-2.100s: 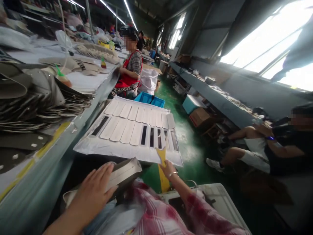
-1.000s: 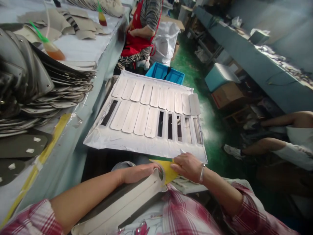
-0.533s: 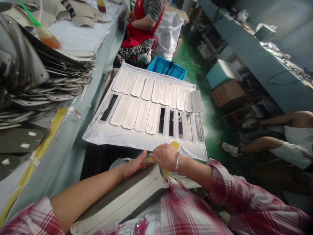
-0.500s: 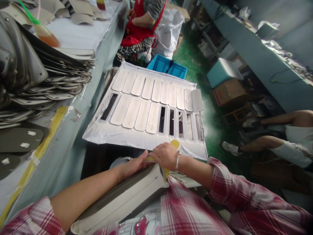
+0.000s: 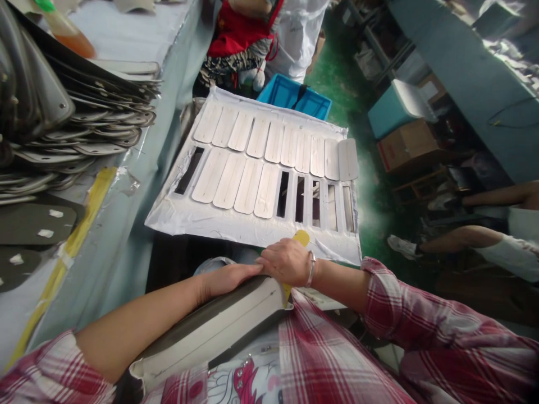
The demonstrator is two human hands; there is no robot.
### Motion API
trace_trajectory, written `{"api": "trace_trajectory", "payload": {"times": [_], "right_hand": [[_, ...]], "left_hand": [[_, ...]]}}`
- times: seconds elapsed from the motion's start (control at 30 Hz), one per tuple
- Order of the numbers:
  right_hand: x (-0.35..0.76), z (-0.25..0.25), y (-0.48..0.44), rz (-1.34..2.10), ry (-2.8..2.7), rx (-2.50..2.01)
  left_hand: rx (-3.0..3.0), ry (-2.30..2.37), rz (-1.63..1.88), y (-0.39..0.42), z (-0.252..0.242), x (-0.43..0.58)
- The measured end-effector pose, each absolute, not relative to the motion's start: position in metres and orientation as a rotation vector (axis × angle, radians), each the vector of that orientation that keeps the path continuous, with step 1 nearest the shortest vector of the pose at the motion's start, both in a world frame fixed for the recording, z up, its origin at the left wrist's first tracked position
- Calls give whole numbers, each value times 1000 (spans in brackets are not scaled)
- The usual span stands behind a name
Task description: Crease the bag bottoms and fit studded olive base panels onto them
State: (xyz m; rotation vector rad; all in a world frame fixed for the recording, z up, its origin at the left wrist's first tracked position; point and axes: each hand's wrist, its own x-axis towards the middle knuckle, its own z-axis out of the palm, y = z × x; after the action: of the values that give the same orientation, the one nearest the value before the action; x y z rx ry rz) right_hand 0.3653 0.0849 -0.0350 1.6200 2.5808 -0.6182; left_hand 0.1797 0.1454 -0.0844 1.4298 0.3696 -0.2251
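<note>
Across my lap lies a long bent piece (image 5: 219,324), dark grey outside with a pale strip marked by a thin line. My left hand (image 5: 229,278) is closed over its far upper edge, fingertips hidden. My right hand (image 5: 286,261) wraps round a flat yellow tool (image 5: 302,238), whose rounded end sticks out above the fist and whose other end shows below it, by the piece's corner. The two hands touch. Just beyond them is a white cloth-covered slotted frame (image 5: 248,227), bearing two rows of pale rounded strips (image 5: 238,130).
Stacked dark panels (image 5: 113,126) and a bottle of orange liquid (image 5: 69,36) occupy the left table, edged with yellow tape (image 5: 99,196). A blue crate (image 5: 295,96) sits behind the frame near a person in a red apron (image 5: 238,33). Another person's legs (image 5: 458,241) extend at right.
My left hand has come closer against my right, its thumb lowered onto the piece. The camera view has tipped down slightly, and the yellow tool stays in my right hand.
</note>
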Motion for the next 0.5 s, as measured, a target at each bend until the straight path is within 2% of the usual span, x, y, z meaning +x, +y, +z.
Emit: {"api": "trace_trajectory", "payload": {"times": [0.27,0.5], "right_hand": [[350,-34,88,-552,2691,1397],[344,-33,111,-642,2745,1333]], "left_hand": [[1607,285,-248,143,-60,167],[1508,556,-444,147,-37,141]]}}
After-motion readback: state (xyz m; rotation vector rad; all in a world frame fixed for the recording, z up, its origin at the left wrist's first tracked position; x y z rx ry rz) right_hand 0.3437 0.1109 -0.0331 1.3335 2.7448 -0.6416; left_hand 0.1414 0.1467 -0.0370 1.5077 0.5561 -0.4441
